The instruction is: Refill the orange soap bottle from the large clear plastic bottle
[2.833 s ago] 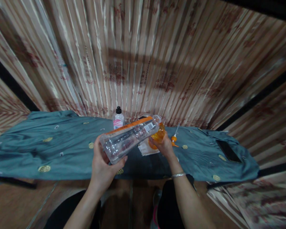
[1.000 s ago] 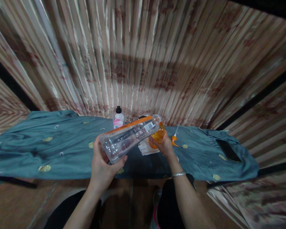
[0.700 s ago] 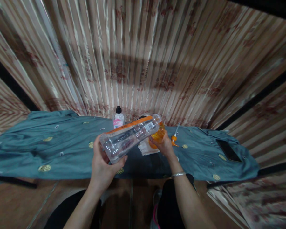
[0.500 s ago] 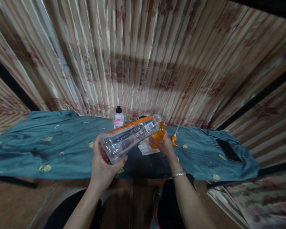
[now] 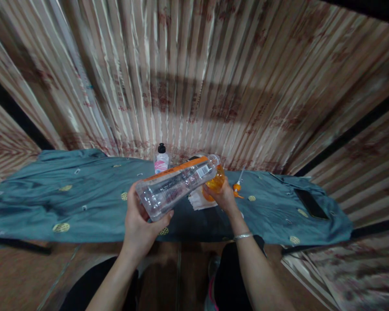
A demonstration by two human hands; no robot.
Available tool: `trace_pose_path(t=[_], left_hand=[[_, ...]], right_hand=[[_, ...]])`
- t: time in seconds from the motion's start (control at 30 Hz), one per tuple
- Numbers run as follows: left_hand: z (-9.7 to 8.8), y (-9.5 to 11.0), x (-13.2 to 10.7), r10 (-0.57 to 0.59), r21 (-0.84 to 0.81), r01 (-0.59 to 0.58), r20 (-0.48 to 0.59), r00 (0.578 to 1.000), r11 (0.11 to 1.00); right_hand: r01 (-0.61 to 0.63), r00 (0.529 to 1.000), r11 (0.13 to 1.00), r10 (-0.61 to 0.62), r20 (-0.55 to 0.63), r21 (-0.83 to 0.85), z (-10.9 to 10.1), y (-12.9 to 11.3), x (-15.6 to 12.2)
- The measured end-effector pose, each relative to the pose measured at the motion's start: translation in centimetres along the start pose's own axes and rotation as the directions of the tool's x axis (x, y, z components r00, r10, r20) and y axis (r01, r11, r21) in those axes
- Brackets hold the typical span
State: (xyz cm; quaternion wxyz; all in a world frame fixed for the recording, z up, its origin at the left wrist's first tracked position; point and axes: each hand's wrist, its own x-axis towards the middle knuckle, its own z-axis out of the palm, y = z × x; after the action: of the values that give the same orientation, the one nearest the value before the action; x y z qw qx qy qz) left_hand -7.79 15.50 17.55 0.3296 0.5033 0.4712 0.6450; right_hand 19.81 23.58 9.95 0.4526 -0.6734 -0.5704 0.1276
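My left hand (image 5: 142, 226) grips the base of a large clear plastic bottle (image 5: 176, 185) with an orange label, tipped so its mouth points right and away. That mouth meets a smaller bottle of orange liquid (image 5: 215, 183), which my right hand (image 5: 225, 198) holds upright over the table. A metal bangle (image 5: 242, 236) sits on my right wrist. Both hands are closed around their bottles.
A teal cloth with gold dots (image 5: 84, 198) covers the table. On it stand a small bottle with a black cap (image 5: 161, 160), an orange pump head (image 5: 237, 186), a folded white tissue (image 5: 196, 202) and a dark phone (image 5: 310, 204). A striped curtain (image 5: 194, 77) hangs behind.
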Motion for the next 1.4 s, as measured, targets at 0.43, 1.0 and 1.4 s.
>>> trace_pose_path(t=[0.43, 1.0, 1.4], left_hand=[[0.21, 0.58, 0.14, -0.017, -0.029, 0.016, -0.02, 1.0, 0.999], [0.18, 0.56, 0.23, -0.01, -0.023, 0.009, -0.009, 1.0, 1.0], [0.14, 0.43, 0.22, 0.013, -0.027, -0.013, 0.001, 1.0, 1.0]], right_hand=[[-0.017, 1.0, 1.0, 0.017, 0.008, -0.018, -0.16, -0.19, 0.01], [-0.028, 0.999, 0.999, 0.028, 0.019, -0.019, -0.25, -0.42, -0.06], [-0.021, 1.0, 0.998, 0.022, 0.01, -0.052, -0.27, -0.44, -0.14]])
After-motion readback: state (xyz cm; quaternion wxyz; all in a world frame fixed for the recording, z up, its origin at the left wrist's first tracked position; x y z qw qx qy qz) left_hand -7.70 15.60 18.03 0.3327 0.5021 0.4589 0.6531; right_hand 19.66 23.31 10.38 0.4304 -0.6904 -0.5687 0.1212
